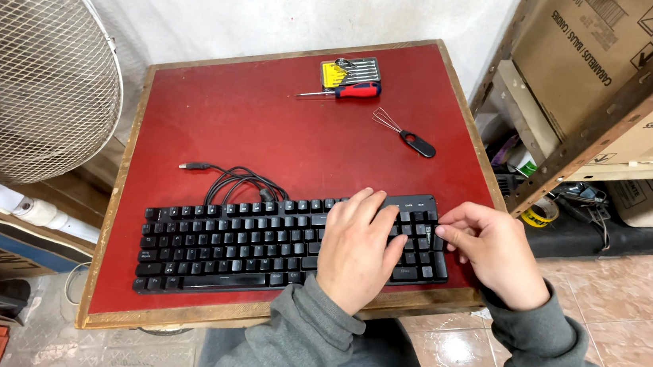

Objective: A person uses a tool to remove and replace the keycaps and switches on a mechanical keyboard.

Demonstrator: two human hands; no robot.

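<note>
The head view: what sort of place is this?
Probably a small home workshop or storeroom: a worn red table with a screwdriver set, metal shelving stacked with cardboard boxes, and a fan.

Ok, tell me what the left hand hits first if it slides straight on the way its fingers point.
The left hand lies flat on the black keyboard, fingers pointing away. Past the keyboard's far edge, probably bare red tabletop, then perhaps the wire keycap puller.

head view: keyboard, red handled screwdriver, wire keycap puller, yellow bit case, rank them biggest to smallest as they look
1. black keyboard, by far the largest.
2. red-handled screwdriver and yellow bit case: similar extent, too close to rank; both lie farther from the camera.
3. wire keycap puller, slightly smaller, though close to those two.
</note>
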